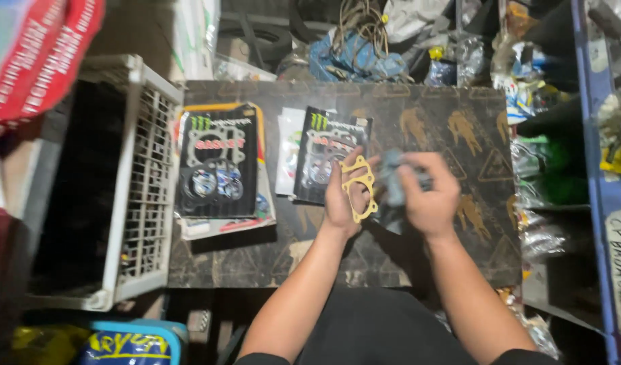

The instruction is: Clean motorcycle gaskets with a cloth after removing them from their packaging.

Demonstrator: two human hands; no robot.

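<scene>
broadly, a dark printed board (418, 122) is serving as the work surface, its far edge butting against a heap of bags and cords and its near edge ending just above the person's lap. to its left a white slatted plastic crate (141, 182) is standing tight against the board's side, leaving no gap there, and to the right a blue shelf upright (598, 135) is hemming in that side. open board is lying mostly along the near edge below the packets and in the right-hand stretch towards the shelf. a stack of black gasket packets (216, 162) is lying near the crate, and a second black packet (324, 152) is sitting just beside it, partly under the hands. the left hand (341, 196) is closing loosely, thumb and fingers pinching a thin tan gasket (361, 189) held up flat over the middle of the board, above the second packet's right edge. the right hand (429, 192) is curling around a crumpled grey cloth-like piece (391, 176), touching the gasket's right edge; exactly what that grey piece is cannot be told through the blur.
</scene>
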